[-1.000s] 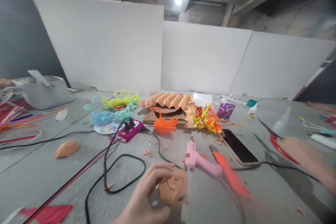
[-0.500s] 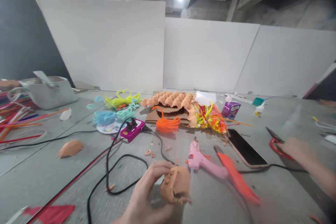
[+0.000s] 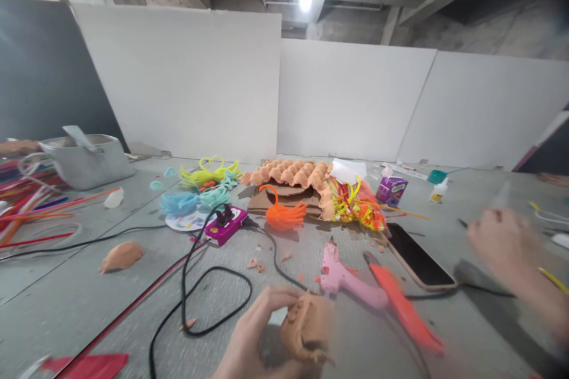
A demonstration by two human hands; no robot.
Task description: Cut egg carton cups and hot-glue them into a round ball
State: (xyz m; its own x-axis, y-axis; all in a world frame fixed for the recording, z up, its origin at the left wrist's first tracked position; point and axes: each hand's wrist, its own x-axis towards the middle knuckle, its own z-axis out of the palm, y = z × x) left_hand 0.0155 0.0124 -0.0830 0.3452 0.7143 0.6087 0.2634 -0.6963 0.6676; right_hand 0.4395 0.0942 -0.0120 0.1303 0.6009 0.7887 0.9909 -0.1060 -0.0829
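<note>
My left hand is at the bottom centre, thumb and fingers around a hollow, torn-edged piece of orange-brown egg carton. To the right, my right hand is smeared by motion, and its fingers cannot be made out. A dark tip of the scissors shows just left of it; the red handles are hidden. A pink hot glue gun lies beyond the held piece, beside an orange-red tool with a dark tip.
Black cables loop across the table to a purple power strip. Behind stand an orange pipe-cleaner bundle and egg carton over cardboard. A phone lies at right, a grey metal can at far left.
My right hand has shifted up and left over the scissors, covering their red handles. My left hand has moved slightly right and down in view with the egg carton piece.
</note>
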